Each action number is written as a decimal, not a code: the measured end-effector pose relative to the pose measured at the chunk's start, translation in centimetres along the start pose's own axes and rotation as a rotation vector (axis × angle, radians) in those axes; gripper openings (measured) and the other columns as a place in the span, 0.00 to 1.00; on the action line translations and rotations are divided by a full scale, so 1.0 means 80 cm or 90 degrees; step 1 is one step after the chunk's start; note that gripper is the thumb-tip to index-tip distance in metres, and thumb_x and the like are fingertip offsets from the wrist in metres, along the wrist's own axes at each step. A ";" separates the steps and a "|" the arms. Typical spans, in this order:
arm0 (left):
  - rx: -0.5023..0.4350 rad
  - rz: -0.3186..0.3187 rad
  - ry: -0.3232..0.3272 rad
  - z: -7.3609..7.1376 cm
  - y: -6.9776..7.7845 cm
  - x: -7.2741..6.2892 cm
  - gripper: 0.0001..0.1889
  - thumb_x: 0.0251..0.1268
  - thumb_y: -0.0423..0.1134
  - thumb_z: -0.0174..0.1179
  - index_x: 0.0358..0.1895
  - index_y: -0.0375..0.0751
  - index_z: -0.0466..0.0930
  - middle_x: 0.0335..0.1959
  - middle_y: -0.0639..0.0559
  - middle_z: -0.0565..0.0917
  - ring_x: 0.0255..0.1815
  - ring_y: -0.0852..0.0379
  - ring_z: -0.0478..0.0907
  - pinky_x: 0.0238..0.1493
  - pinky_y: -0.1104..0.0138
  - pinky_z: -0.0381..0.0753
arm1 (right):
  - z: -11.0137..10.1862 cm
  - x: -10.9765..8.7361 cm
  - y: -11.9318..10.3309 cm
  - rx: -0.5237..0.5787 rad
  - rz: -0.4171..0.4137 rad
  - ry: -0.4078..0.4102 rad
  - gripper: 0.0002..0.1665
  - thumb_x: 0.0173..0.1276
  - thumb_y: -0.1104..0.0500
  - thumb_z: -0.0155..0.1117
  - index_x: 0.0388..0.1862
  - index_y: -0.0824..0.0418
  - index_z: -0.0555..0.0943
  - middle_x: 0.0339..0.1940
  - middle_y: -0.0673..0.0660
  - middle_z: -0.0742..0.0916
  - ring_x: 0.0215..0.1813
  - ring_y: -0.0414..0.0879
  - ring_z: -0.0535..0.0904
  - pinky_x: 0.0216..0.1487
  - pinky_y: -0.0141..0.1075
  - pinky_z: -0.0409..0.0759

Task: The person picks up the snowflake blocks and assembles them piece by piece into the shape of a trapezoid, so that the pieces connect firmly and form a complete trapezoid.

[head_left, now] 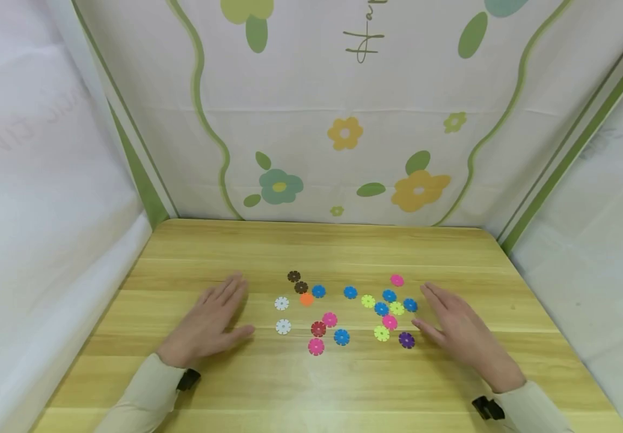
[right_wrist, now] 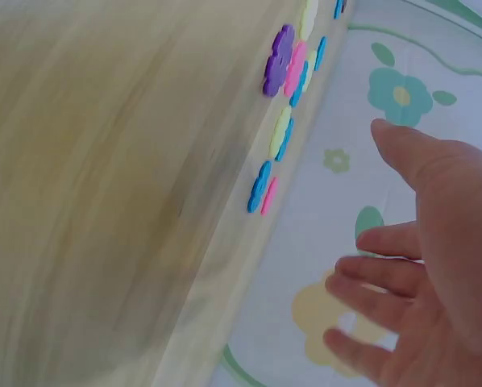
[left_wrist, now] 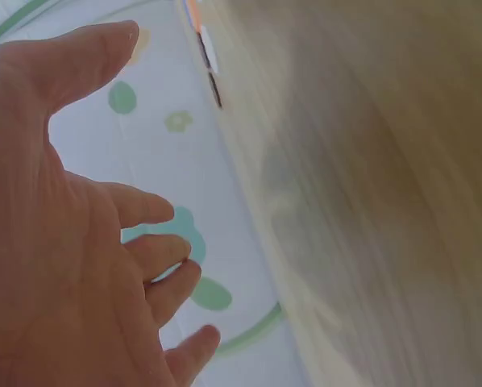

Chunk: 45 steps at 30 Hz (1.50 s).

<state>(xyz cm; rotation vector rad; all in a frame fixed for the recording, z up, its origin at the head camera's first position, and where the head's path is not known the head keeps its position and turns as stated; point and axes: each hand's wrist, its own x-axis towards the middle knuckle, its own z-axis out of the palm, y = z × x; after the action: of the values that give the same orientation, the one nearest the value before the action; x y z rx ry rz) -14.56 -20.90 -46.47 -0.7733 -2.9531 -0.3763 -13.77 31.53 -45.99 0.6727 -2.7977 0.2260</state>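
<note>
Several flat, notched plastic discs lie scattered across the middle of the wooden table. My left hand (head_left: 208, 322) is left of them, fingers extended and thumb apart, holding nothing. Nearest to it are two white discs (head_left: 283, 326), with brown discs (head_left: 293, 276) and an orange disc (head_left: 306, 299) just beyond. On the other side my right hand (head_left: 460, 328) has its fingers extended too, with nothing in it. Close to its fingertips lie a blue disc (head_left: 410, 305) and a purple disc (right_wrist: 279, 60). Pink discs (head_left: 316, 346), a red disc (head_left: 319, 329) and yellow-green discs (head_left: 381, 334) are among the rest.
The wood-grain table (head_left: 333, 391) reaches back to a white cloth wall (head_left: 290, 84) printed with flowers. White fabric sides (head_left: 46, 210) rise at left and right. A black wrist strap (head_left: 189, 379) shows at the left sleeve, another (head_left: 487, 408) at the right.
</note>
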 end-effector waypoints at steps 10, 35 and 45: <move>-0.125 0.059 -0.075 0.000 0.028 0.017 0.45 0.78 0.62 0.58 0.84 0.35 0.56 0.86 0.39 0.59 0.85 0.38 0.59 0.81 0.44 0.64 | 0.018 0.025 -0.028 0.057 -0.151 0.110 0.37 0.55 0.59 0.85 0.62 0.69 0.81 0.53 0.65 0.89 0.53 0.58 0.88 0.50 0.49 0.90; -0.092 0.196 -0.075 0.037 0.122 0.068 0.10 0.72 0.47 0.70 0.44 0.44 0.87 0.39 0.55 0.84 0.38 0.63 0.72 0.45 0.70 0.79 | 0.042 0.079 -0.126 0.179 -0.201 -0.141 0.20 0.71 0.56 0.76 0.58 0.62 0.87 0.53 0.53 0.89 0.54 0.45 0.87 0.56 0.38 0.88; -0.079 0.202 -0.095 0.046 0.135 0.075 0.12 0.71 0.48 0.71 0.33 0.48 0.81 0.31 0.57 0.78 0.33 0.65 0.66 0.38 0.73 0.70 | 0.046 0.089 -0.139 0.162 -0.223 -0.202 0.15 0.71 0.55 0.76 0.54 0.58 0.89 0.47 0.51 0.90 0.47 0.38 0.85 0.51 0.30 0.86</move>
<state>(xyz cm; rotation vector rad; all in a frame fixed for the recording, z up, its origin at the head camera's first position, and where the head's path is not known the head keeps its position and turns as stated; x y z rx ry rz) -14.51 -8.02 -46.91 -1.3156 -2.8872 -0.5007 -15.53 17.94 -46.53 1.3491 -2.8993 0.4446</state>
